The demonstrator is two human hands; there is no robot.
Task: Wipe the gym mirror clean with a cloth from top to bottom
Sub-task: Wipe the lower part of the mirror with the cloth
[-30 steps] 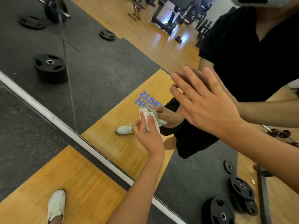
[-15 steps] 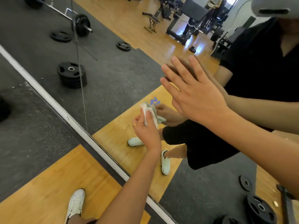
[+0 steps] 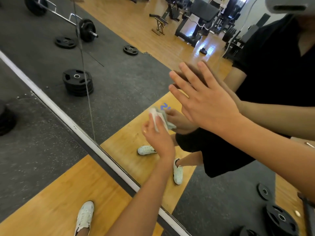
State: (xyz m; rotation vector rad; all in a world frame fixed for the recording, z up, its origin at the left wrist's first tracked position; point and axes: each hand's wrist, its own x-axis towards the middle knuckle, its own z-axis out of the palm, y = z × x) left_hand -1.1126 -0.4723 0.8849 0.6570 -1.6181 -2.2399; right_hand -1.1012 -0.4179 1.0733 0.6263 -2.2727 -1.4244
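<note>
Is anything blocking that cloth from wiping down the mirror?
Nothing visible. The left hand holds the cloth on the mirror; below it is bare glass to the frame. The right hand rests higher, off to the side.

Cloth (image 3: 157, 116) in left hand (image 3: 158, 138) against mirror (image 3: 119, 74), right hand (image 3: 204, 103) against it just above-right; shoe (image 3: 84, 217) on floor (image 3: 51, 201) below, before mirror.

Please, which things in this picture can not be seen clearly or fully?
Head view:
- The blue lettering: mostly covered by the right hand; unreadable.
- The cloth: blurred, partly wrapped in the left hand; its folds are unclear.
- The mirror: top cut off by the frame edge; dirt on the glass too faint to tell.
</note>
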